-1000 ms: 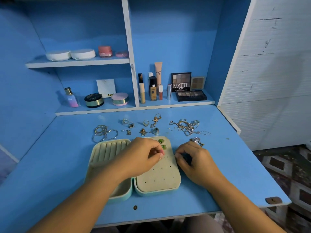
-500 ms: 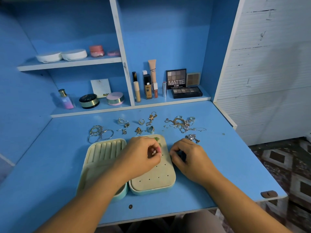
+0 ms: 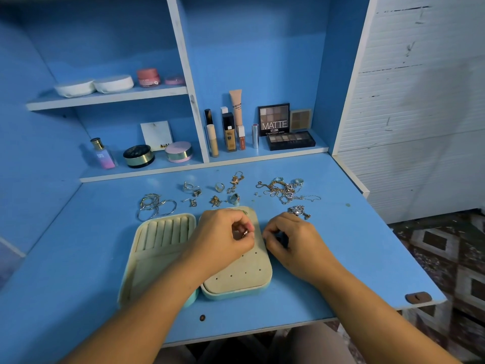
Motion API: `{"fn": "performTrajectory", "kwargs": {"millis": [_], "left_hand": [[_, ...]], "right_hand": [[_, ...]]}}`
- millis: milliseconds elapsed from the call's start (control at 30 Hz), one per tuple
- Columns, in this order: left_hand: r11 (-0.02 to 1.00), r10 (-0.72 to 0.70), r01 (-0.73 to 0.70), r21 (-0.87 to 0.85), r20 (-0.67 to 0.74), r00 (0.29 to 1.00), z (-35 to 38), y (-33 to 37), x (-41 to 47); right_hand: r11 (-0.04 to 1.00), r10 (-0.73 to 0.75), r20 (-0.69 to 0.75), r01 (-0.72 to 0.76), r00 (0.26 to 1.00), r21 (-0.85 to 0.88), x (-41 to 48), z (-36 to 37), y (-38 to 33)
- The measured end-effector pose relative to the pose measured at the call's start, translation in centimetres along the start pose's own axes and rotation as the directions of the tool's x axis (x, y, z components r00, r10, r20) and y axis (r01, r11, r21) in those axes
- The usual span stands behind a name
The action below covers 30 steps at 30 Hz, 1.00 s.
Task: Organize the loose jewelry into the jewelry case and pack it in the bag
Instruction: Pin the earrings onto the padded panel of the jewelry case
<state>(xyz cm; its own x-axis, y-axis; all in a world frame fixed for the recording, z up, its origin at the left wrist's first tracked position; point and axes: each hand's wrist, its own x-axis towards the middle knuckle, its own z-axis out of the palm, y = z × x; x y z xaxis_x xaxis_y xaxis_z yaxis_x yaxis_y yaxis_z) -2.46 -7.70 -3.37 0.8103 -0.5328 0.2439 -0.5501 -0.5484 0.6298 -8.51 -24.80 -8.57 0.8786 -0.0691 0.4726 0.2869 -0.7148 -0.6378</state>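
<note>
The left hand (image 3: 223, 235) had its thumb and fingertips pinched tight on a tiny earring (image 3: 245, 233), right over the holey pad in the right half of the open jewelry case (image 3: 236, 282). Just to the right of that pinch, the right hand (image 3: 291, 240) sat curled at the case's edge. Honestly couldn't tell if it held anything or was only steadying the thing.

What could go wrong, as a guess: the earring was tiny, so if the post missed its hole and the pinch slipped, it'd likely bounce off the pad. The case sat fairly near the front edge of the desk (image 3: 354, 245), on the person's side of the pinch, so a bounce that way might end up on the floor. Also, pushing down with the case unsteadied might scoot it.

Room-wise, just beyond the pinch lay the other loose bits. The hoops (image 3: 154, 206) were off to the far left, and the tangle of chains (image 3: 283, 190) was off to the far right. A sparkly piece (image 3: 299, 211) sat nearly against the right hand's knuckles, easy to knock. Bare desk opened up well right of the hands. No bag anywhere in view.
</note>
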Motion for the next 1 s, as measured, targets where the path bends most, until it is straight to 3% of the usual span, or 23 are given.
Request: {"fn": "performTrajectory", "kwargs": {"millis": [367,467,867,1000], "left_hand": [[0.996,0.046,-0.056,0.071,0.133,0.99,-0.8,0.1,0.5],[1.0,-0.007,0.004,0.019,0.164,0.986,-0.9,-0.5,0.9],[0.999,-0.019,0.023,-0.038,0.089,0.996,-0.6,-1.8,0.7],[0.998,0.053,-0.053,0.02,0.014,0.999,-0.5,-1.8,0.4]], "right_hand": [[1.0,-0.012,0.007,0.012,1.0,-0.012,0.0,0.0,0.0],[1.0,-0.007,0.001,0.007,1.0,-0.005,-0.1,0.0,0.0],[1.0,-0.012,0.008,0.012,1.0,-0.008,-0.1,0.0,0.0],[1.0,-0.005,0.01,0.004,1.0,0.004,-0.1,-0.1,0.0]]}}
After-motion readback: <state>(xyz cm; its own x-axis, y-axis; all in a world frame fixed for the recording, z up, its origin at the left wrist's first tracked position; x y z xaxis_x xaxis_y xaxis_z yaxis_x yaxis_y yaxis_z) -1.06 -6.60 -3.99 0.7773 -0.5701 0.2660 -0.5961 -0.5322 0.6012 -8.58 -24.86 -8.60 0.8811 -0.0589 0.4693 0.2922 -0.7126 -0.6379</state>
